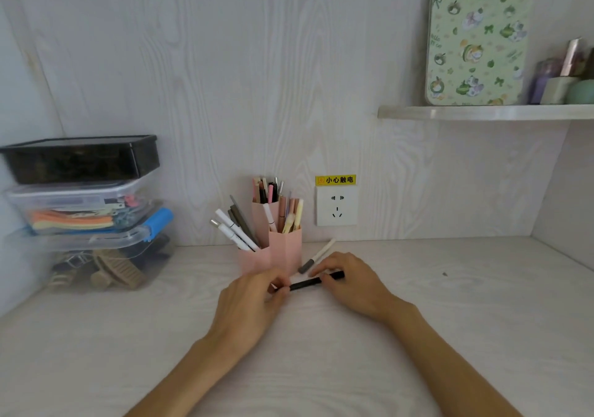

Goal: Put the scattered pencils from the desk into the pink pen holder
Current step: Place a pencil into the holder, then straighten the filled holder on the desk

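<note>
The pink pen holder (284, 249) stands at the back of the desk, with several pens and pencils upright in its compartments. Just in front of it a black pencil (305, 283) lies nearly level between my hands. My left hand (250, 301) pinches its left end with curled fingers. My right hand (350, 280) grips its right end, fingers curled over it. A white pencil with a grey tip (316, 256) lies on the desk behind my right hand, right of the holder.
Stacked plastic storage boxes (86, 211) stand at the left against the wall. A wall socket (336, 206) sits right of the holder. A shelf (482, 112) at upper right carries a patterned tin and small bottles. A small dark speck (444, 274) lies at right.
</note>
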A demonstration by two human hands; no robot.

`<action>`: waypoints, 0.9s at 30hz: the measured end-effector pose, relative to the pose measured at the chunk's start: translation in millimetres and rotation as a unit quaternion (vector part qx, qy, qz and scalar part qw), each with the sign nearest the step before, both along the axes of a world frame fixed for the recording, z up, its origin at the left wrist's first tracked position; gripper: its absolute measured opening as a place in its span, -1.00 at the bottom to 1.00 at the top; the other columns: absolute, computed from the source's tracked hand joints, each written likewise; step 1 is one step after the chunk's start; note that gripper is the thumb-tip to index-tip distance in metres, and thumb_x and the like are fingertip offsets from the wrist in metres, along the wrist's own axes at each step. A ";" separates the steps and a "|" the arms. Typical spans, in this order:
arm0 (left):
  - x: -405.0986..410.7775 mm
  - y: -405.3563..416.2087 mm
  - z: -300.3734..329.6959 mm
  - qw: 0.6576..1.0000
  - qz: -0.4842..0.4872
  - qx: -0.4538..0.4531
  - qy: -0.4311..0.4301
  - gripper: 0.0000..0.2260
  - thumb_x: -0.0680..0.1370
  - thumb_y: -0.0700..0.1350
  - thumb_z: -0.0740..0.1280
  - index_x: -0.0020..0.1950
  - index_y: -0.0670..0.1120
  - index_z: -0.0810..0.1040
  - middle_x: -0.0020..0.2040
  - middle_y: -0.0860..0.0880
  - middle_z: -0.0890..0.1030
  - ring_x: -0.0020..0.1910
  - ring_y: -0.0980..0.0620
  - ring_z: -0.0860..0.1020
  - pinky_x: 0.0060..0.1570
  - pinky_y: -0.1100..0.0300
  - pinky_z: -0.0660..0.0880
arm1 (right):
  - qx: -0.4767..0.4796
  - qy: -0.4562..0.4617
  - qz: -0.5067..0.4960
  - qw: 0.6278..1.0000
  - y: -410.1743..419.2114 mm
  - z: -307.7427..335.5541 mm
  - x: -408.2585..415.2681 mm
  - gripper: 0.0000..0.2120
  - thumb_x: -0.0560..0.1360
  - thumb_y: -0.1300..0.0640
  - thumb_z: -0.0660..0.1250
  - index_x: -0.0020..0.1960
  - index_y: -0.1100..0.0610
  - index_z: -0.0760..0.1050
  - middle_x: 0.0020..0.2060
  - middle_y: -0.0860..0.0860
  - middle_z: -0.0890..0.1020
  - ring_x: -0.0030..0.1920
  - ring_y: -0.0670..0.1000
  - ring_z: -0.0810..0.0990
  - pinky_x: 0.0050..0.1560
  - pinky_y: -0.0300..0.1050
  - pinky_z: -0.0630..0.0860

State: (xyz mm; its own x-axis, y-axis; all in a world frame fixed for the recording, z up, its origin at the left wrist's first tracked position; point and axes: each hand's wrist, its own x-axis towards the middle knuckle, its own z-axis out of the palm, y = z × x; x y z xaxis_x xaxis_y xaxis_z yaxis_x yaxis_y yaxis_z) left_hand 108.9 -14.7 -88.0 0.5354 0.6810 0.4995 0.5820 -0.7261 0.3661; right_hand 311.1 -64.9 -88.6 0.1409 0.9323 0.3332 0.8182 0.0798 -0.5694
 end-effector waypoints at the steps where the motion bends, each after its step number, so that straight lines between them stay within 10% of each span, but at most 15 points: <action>1: -6.3 -1.1 5.4 1.000 -0.001 0.011 -0.015 -0.95 0.52 0.06 0.31 -0.04 0.19 0.53 -0.15 0.28 0.55 -0.10 0.24 0.52 -0.18 0.25 0.47 | 0.014 -0.004 0.005 1.000 1.5 -1.6 -3.2 -0.74 0.53 0.12 0.20 0.09 -0.15 0.55 0.10 -0.14 0.56 0.11 -0.11 0.44 0.05 -0.22 0.35; 11: -18.0 20.1 149.3 0.917 0.019 0.180 -0.355 -0.87 0.50 0.00 0.38 0.02 0.04 0.55 -0.14 0.27 0.59 -0.19 0.27 0.60 -0.27 0.39 0.48 | -0.097 -0.135 -0.064 0.984 17.6 -6.7 -4.0 -0.56 0.61 0.09 -0.03 0.49 -0.02 0.10 0.52 -0.04 0.12 0.51 -0.01 0.07 0.49 0.08 -0.03; 23: 27.7 68.3 131.3 0.965 0.083 0.173 -0.176 -0.87 0.52 0.06 0.32 -0.08 0.06 0.61 -0.14 0.16 0.66 -0.19 0.19 0.55 -0.33 0.34 0.31 | -0.078 -0.103 -0.052 0.990 20.5 -11.7 3.1 -0.57 0.60 0.08 0.02 0.46 -0.05 0.18 0.50 -0.06 0.18 0.50 -0.04 0.10 0.49 0.06 -0.04; 27: 27.0 73.8 105.7 0.986 0.094 0.137 -0.008 -0.71 0.58 0.05 0.22 0.07 -0.07 0.65 0.28 -0.05 0.55 0.32 -0.06 0.39 0.21 0.03 0.31 | -0.075 -0.106 -0.051 0.990 19.8 -10.8 3.3 -0.58 0.60 0.08 0.02 0.46 -0.05 0.19 0.50 -0.06 0.19 0.49 -0.04 0.11 0.49 0.06 -0.02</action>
